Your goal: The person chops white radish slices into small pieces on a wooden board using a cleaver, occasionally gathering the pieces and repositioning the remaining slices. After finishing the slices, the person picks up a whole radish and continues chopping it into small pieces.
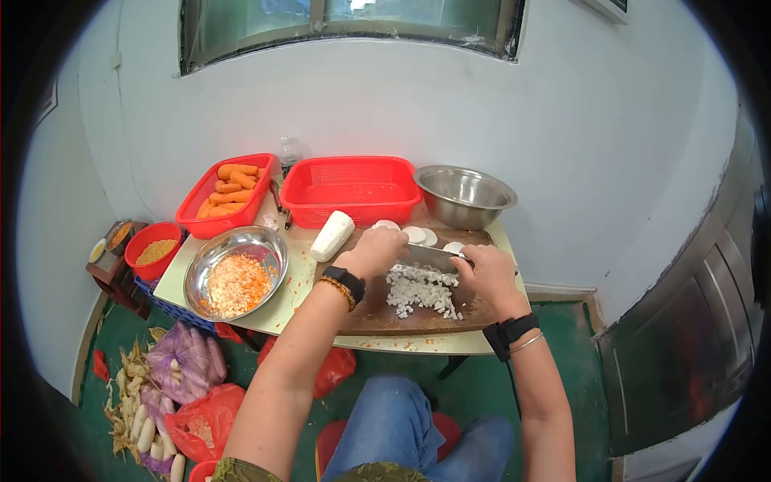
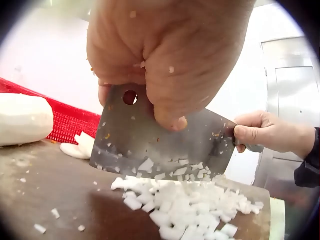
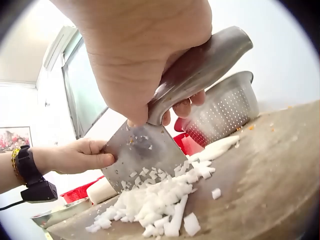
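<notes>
My right hand (image 1: 491,277) grips the metal handle (image 3: 210,62) of a cleaver (image 2: 165,142). At the blade's far end my left hand (image 1: 376,255) pinches the upper corner, thumb on the near face and other fingers behind. The blade stands on edge at a heap of small white radish dice (image 1: 419,291), bits sticking to its face. Both lie on a brown cutting board (image 1: 361,320). Behind the blade are several round radish slices (image 1: 416,234). A thick peeled radish piece (image 1: 332,236) lies at the board's back left.
A steel bowl (image 1: 279,287) of chopped orange and pale bits stands left of the board. Behind are a red basket (image 1: 193,205) of carrots, another red basket (image 1: 353,215) and a steel basin (image 1: 462,215). Bagged radishes (image 1: 181,361) lie on the floor at left.
</notes>
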The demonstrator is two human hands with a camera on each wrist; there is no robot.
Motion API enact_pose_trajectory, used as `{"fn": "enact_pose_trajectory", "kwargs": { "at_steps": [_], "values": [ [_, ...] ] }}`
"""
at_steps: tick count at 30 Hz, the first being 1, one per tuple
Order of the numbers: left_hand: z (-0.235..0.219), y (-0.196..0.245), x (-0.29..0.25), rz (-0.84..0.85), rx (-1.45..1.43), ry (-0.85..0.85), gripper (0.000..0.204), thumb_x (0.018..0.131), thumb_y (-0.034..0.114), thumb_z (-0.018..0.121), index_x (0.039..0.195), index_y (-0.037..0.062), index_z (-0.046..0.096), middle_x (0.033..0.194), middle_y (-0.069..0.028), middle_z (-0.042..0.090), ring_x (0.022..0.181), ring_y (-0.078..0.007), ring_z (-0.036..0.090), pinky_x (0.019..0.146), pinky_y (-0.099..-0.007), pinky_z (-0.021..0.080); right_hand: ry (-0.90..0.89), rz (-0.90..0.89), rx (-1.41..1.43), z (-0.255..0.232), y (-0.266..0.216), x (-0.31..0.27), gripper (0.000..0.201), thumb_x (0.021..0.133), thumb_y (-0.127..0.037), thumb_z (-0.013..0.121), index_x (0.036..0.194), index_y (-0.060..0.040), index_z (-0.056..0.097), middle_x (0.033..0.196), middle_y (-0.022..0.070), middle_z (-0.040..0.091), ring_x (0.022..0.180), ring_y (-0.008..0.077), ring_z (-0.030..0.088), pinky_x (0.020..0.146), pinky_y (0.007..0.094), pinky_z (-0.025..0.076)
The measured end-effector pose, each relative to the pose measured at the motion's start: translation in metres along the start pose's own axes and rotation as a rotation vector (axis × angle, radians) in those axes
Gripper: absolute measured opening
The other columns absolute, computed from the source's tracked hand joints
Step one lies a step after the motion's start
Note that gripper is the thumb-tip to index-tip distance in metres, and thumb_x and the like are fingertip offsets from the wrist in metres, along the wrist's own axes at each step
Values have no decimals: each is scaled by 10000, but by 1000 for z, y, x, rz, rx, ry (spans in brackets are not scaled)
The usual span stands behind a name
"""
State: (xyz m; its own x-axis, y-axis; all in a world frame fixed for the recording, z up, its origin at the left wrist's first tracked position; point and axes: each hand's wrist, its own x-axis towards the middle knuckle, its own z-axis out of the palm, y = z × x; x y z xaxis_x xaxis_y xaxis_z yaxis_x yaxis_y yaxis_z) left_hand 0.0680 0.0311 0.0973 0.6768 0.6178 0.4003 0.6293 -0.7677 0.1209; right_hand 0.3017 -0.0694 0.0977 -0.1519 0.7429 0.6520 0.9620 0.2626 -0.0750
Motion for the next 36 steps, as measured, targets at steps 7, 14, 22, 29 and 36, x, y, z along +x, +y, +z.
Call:
{"fn": "enact_pose_trajectory", "kwargs": {
  "at_steps": [7, 14, 22, 29, 36],
  "values": [
    [15, -3, -9, -53, -37, -78, 142, 843, 190, 651, 855, 49, 669, 845, -180, 673, 843, -350, 659, 759, -452, 518, -13, -17, -16, 14, 4, -11, 254, 807, -388, 680, 776, -136, 682, 682, 74, 639, 686, 288, 625, 590, 448, 461],
    [24, -3, -8, -62, 11, -33, 150, 852, 199, 648, 847, 50, 666, 817, -166, 669, 807, -364, 650, 763, -458, 507, -21, -12, -47, 24, 6, -11, 250, 806, -386, 683, 789, -137, 680, 696, 76, 643, 683, 296, 624, 594, 450, 461],
    [6, -8, 6, 17, 9, 55, 127, 843, 181, 653, 857, 55, 663, 861, -163, 675, 857, -357, 650, 783, -445, 506, 37, 0, -3, 7, 7, 4, 247, 804, -385, 686, 799, -138, 681, 700, 62, 639, 717, 276, 627, 617, 439, 455],
    [24, -8, -5, -53, 22, -42, 137, 843, 200, 656, 842, 63, 663, 826, -168, 674, 840, -355, 657, 760, -458, 504, 3, 4, -18, 29, 13, -9, 238, 804, -381, 685, 798, -144, 688, 700, 50, 640, 711, 276, 621, 621, 445, 451],
    [3, -2, 8, -58, 37, -53, 122, 854, 181, 640, 869, 64, 671, 867, -157, 680, 884, -339, 660, 789, -458, 496, 35, 16, -6, 14, 11, 7, 250, 812, -396, 673, 800, -147, 693, 716, 56, 654, 728, 281, 633, 626, 445, 458]
  ]
}}
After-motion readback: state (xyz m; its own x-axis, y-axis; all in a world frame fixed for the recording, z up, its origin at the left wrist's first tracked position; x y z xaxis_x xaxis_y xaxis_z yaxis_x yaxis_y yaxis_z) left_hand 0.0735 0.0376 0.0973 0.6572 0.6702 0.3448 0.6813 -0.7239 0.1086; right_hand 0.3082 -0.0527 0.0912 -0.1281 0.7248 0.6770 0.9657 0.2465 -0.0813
